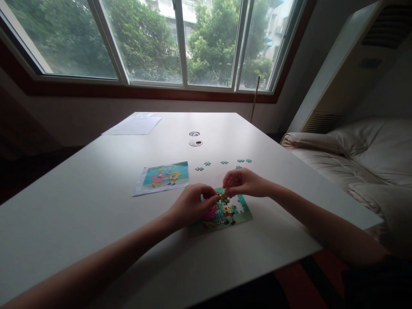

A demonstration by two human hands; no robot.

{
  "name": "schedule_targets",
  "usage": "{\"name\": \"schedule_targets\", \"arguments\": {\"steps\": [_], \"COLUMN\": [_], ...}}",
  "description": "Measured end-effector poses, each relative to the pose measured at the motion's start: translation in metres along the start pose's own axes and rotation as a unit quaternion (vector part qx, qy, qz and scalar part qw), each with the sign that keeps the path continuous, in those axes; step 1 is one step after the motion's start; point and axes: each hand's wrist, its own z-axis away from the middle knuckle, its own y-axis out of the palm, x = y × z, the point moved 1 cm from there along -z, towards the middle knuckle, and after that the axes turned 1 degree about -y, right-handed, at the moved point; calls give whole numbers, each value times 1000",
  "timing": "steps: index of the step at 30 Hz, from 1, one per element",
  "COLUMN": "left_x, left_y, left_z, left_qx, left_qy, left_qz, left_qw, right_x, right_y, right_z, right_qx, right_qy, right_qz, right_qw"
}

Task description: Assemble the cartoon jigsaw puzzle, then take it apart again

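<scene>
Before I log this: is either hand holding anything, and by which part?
A yellow-patterned jigsaw piece shows between the left hand and right hand; whether either grip holds it, and by which edge, cannot be told.

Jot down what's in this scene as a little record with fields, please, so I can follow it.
Left hand: the left hand is at the puzzle, thumb and fingers bent over its far edge area
Right hand: the right hand is at the puzzle's far right part, fingertips together; whether it grips a piece is unclear
Puzzle: partly assembled, gaps toward the right
Loose pieces: several loose pieces beyond the right hand
Left of them: printed picture
Farther off: two round items, white paper
Surface: white table
</scene>
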Motion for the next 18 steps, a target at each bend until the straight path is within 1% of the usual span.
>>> {"name": "schedule_targets", "arguments": {"steps": [18], "left_x": [0], "left_y": [1], "left_z": [0], "left_qx": [7], "left_qy": [-22], "left_qz": [21], "left_qw": [1000], "right_x": [0], "right_y": [2], "right_z": [0], "right_qx": [-15], "right_qy": [-17], "right_qz": [-19], "right_qw": [1000]}}
